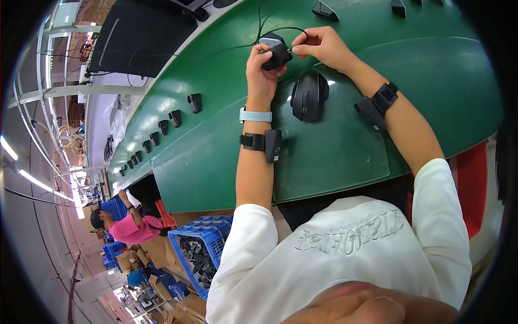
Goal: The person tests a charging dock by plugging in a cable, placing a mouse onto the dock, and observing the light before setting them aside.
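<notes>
Near the far side of the green table, my left hand [261, 70] is closed around a small black plastic device [277, 57]. My right hand [327, 48] pinches the end of a thin black cable [294, 28] close against the device's right side. Whether the plug sits in the device, I cannot tell. Just behind the device is another block with a grey top [271, 39], partly hidden. A black computer mouse [307, 98] rests on the table between my forearms. Each forearm wears a strapped black module, and the left wrist also has a light blue band.
Several black devices [175, 118] stand in a row along the table's left part, with others [325, 10] at the far edge. A dark monitor [143, 38] is at the upper left. A blue basket [224, 227] of black parts stands below; a person in pink [129, 229] is beyond.
</notes>
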Tool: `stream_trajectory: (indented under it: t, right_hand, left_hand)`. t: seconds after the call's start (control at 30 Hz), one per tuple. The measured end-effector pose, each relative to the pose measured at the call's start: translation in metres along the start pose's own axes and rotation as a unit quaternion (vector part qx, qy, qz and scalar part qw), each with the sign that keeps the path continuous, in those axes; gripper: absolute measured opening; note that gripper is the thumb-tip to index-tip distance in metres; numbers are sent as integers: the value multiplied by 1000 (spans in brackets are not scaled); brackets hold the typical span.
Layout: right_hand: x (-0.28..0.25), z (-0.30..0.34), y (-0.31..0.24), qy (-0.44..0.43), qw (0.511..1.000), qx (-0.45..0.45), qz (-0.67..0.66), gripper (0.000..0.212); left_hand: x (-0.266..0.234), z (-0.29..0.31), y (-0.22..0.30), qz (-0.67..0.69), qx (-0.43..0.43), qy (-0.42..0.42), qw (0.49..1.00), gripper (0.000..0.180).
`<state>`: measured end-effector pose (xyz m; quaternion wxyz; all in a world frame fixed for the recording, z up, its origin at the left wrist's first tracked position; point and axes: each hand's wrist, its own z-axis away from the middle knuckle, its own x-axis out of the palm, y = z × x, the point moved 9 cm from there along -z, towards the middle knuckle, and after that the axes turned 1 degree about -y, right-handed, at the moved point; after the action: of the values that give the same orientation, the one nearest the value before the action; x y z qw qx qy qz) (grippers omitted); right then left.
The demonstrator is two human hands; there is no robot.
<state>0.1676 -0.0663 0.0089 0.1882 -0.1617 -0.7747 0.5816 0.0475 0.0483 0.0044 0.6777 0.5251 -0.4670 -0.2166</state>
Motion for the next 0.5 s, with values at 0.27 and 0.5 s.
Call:
stream_trajectory:
  t: [0.27, 0.5]
  right_hand:
    - [3, 0, 2, -3, 1000, 1, -3, 11]
    - [2, -2, 4, -12, 1000, 2, -10, 11]
  left_hand:
    - [-3, -2, -1, -42, 5, -42, 998, 17]
    - [-1, -2, -4, -41, 6, -16, 999, 13]
